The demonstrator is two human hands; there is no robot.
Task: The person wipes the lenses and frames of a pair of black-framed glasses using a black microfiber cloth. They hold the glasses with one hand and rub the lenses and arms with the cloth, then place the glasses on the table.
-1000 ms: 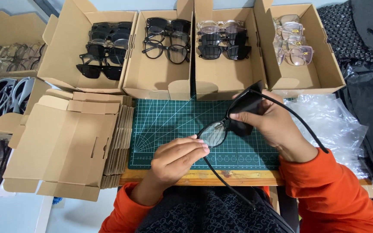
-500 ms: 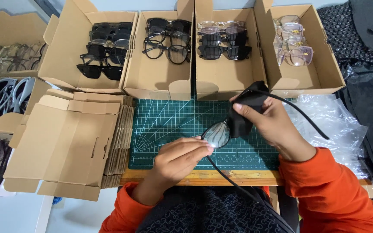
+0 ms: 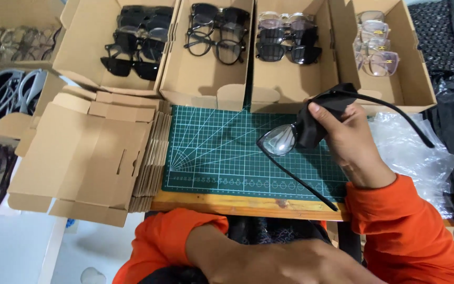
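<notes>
Four open boxes (image 3: 206,87) of glasses stand at twelve o'clock. The right hand (image 3: 350,139) pinches one pair of glasses (image 3: 290,139) in a black cloth (image 3: 316,123). The left hand (image 3: 285,265), fingers hidden, has dropped from the lens to six o'clock.

1. Glasses (image 3: 282,139): glossy clear lens, thin smooth black plastic frame.
2. Cloth (image 3: 316,118): matt black, soft fabric.
3. Cutting mat (image 3: 211,152): matt green, smooth.
4. Boxes (image 3: 206,87) at 12 o'clock: plain brown cardboard, matt.
5. Counter (image 3: 227,202) edge: bare wood.
6. Bags (image 3: 411,152) at 3 o'clock: crinkly clear plastic, shiny.
</notes>
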